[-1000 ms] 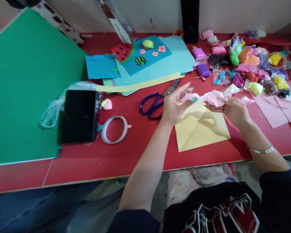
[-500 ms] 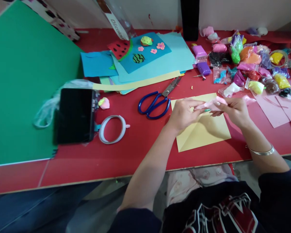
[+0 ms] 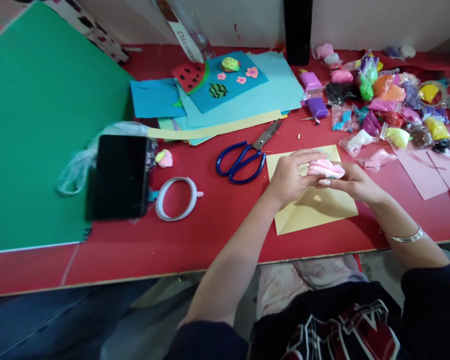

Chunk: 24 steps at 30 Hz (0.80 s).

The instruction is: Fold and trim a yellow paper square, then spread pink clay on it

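Observation:
Between my two hands is a lump of pale pink clay [image 3: 325, 169], folded and uneven. The fingers of my left hand [image 3: 290, 175] wrap its left side, and my right hand [image 3: 356, 182] grips it from the right, thumb along the lower edge. Both hands are above a yellow paper sheet [image 3: 315, 212] on the red table. Blue-handled scissors [image 3: 243, 160] lie partly open left of the sheet. A pink plastic wrapper [image 3: 377, 159] rests just beyond my right hand.
Bagged coloured clays [image 3: 386, 95] crowd the back right. Blue papers [image 3: 281, 80] with clay pieces lie behind the scissors. Further left are a tape roll [image 3: 158, 200], a black device [image 3: 122, 175] and a green board [image 3: 41, 140]. Pink papers [image 3: 416, 180] are at the right.
The pink clay has gone from stretched out to a compact lump between my hands. The pink wrapper now shows lying on the table beyond my right hand.

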{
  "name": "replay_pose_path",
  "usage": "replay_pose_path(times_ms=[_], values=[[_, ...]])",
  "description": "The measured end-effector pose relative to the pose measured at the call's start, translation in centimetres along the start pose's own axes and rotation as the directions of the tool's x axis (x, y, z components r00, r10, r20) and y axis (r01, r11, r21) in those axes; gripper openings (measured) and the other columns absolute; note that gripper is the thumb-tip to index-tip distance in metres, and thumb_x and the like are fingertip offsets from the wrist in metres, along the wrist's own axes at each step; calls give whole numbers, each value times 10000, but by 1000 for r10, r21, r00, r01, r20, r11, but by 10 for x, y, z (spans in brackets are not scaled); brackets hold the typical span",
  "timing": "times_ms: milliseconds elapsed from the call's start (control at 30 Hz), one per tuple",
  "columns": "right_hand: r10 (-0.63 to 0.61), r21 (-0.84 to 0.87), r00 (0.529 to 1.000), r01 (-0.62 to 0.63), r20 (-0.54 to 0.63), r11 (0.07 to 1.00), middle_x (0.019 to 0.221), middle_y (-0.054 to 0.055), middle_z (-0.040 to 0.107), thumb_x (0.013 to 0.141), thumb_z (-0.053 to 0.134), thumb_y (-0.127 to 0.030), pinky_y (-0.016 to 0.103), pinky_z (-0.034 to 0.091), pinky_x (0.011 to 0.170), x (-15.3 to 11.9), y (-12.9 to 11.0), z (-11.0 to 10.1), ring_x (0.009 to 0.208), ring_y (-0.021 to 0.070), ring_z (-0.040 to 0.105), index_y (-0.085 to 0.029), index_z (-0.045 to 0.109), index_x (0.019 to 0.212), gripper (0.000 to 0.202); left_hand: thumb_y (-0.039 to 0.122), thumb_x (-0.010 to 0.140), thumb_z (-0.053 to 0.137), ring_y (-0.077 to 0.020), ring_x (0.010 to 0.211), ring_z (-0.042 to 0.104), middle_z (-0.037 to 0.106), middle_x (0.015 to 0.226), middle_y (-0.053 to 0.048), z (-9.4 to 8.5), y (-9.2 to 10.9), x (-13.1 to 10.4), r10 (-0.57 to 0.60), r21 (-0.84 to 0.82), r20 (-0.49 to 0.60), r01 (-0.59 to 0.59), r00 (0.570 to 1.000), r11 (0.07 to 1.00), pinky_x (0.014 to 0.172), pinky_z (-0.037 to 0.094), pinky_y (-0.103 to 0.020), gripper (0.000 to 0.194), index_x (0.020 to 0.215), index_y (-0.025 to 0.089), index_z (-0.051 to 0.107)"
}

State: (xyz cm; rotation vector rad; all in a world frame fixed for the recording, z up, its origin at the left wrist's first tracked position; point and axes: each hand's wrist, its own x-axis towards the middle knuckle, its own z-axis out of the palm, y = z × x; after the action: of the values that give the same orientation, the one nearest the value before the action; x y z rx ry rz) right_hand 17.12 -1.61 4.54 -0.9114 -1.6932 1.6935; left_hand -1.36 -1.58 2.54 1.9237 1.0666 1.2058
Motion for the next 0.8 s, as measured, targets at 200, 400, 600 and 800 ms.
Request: replay_pose_path(times_ms=[200,400,600,800], values=[[18,20,993,-16,-120,1000,674,84,738,728,755,-387,302,600,575,0,-3,-10,608,195,716,-130,746,736,257,482,783,728,-239,926,720,774,940,-59,-19,-3,2,-27,37,25,26,999,999,878,534,-379,246,856,250,764],[53,254,879,79,-473,964,859,94,763,775,631,-330,402,594,839,5,-5,-23,861,239,736,-181,698,719,173,501,714,781,-228,948,711,758,928,-69,-33,-14,2,-83,-107,-240,59,967,993,832,568,-349,363,894,201,685],[28,222,970,27,-240,975,1097,51,728,738,694,-513,434,513,1006,6,1,-5,1126,254,646,-237,704,912,326,540,659,809,-276,1288,524,614,1329,-46,-13,3,3,77,11,-269,-77,960,997,1070,436,-476,408,960,284,705],[100,52,989,-94,-108,994,728,61,742,738,720,-555,316,605,677,2,-8,3,679,177,711,-159,728,813,402,515,765,733,-220,888,725,764,1000,-74,4,10,-3,37,10,-84,-37,996,999,820,570,-326,362,969,215,743]])
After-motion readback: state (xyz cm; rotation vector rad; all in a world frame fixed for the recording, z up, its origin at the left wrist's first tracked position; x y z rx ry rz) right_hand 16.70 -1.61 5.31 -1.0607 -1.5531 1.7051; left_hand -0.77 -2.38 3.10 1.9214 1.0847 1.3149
